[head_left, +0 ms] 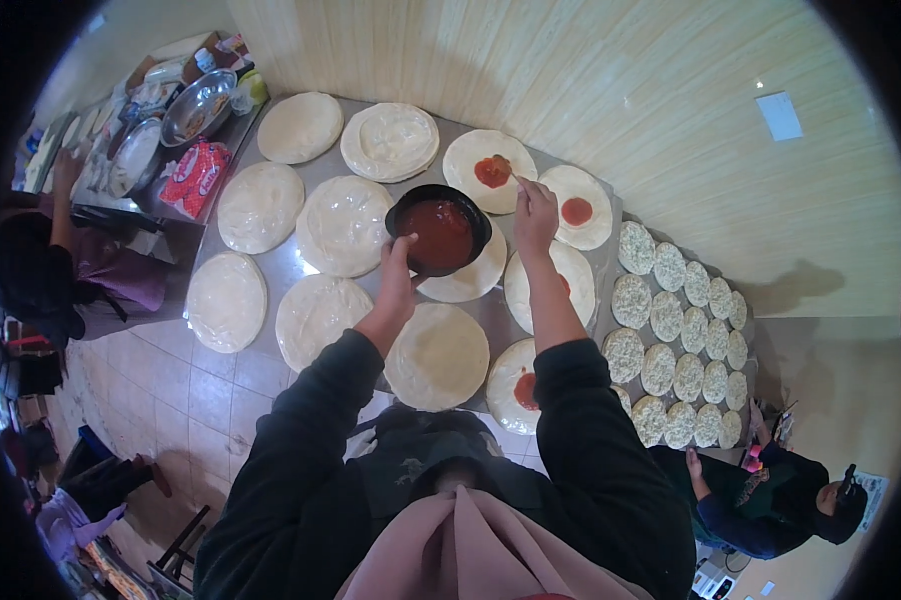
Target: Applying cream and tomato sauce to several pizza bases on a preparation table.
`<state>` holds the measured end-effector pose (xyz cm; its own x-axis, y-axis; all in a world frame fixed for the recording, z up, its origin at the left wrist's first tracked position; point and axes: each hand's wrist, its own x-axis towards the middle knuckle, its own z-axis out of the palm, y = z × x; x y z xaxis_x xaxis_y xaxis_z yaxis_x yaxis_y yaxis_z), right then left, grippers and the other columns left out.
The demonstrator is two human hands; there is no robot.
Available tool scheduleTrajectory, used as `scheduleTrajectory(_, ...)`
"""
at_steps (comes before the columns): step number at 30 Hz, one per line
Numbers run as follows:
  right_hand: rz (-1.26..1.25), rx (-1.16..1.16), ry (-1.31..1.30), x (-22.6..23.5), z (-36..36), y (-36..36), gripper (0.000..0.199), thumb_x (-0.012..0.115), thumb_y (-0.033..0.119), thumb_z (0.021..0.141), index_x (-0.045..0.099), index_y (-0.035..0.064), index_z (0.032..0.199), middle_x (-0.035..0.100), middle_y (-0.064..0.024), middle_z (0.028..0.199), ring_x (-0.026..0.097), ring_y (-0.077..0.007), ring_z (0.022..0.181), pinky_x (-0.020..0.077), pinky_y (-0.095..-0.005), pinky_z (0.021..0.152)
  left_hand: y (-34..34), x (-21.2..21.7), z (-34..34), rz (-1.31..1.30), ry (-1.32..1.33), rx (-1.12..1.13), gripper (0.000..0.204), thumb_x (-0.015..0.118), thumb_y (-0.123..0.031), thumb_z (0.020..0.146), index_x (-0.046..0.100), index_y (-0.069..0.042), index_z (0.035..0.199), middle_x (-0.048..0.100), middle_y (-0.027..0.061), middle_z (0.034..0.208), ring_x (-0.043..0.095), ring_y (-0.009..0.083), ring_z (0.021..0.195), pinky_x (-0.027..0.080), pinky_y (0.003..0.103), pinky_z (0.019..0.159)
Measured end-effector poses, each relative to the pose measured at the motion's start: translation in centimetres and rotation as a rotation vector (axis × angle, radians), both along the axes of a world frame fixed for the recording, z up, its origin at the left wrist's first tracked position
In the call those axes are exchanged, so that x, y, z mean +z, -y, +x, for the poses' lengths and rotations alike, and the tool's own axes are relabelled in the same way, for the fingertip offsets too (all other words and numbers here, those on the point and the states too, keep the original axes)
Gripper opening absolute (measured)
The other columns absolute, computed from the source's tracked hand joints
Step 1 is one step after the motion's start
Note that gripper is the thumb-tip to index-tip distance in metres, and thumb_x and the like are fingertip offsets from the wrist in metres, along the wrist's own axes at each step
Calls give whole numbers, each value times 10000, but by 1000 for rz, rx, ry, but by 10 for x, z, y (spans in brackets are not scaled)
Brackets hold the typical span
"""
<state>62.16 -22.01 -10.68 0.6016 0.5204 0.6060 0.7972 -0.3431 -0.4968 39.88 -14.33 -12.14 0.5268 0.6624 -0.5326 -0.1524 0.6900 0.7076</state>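
Observation:
My left hand grips the rim of a black bowl of red sauce, held over the table. In my right hand is a spoon, its tip on a red sauce patch in the middle of a pale dough round at the back. Just right of it, another dough round bears a red sauce spot. Nearer me, a dough round with sauce lies by the front edge. My right forearm partly covers the sauce on the round between them.
Plain dough rounds in several stacks cover the table's left and middle. Several speckled white rounds fill a surface at right, beside a person. Another person stands left near metal bowls and a red package. A wall rises behind.

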Motion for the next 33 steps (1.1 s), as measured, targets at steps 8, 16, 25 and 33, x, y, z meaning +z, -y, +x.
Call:
scheduleTrajectory(8,196,214,-38,37,-85,57,102,563,66,873,637,13,921,631,-103,860,576,-212,758,458,-309,683,2,-12,-12,35,4,3,611,610,-361,783,345,-110,1272,409,82,1243,418,215,1132,413,415,892)
scheduleTrajectory(16,449,45,-902,-14,-129,81,191,567,134,919,650,3,1031,638,-23,826,536,-42,704,417,-183,615,37,5,-20,140,1,-25,561,613,-323,799,365,-105,1252,460,57,1183,468,177,1021,418,341,801)
scheduleTrajectory(25,676,34,-1013,-14,-151,84,203,547,117,920,647,-35,1008,628,-42,788,511,-80,676,407,-216,621,32,-4,-48,78,36,-53,490,567,-333,827,368,-120,1221,452,80,1209,480,204,1093,448,395,880)
scheduleTrajectory(33,738,9,-1064,-30,-156,56,191,557,129,913,652,-24,976,631,-39,790,518,-82,666,410,-218,615,9,-32,-76,74,-19,34,392,543,-339,845,419,-143,1162,454,53,1182,456,188,1100,449,402,867)
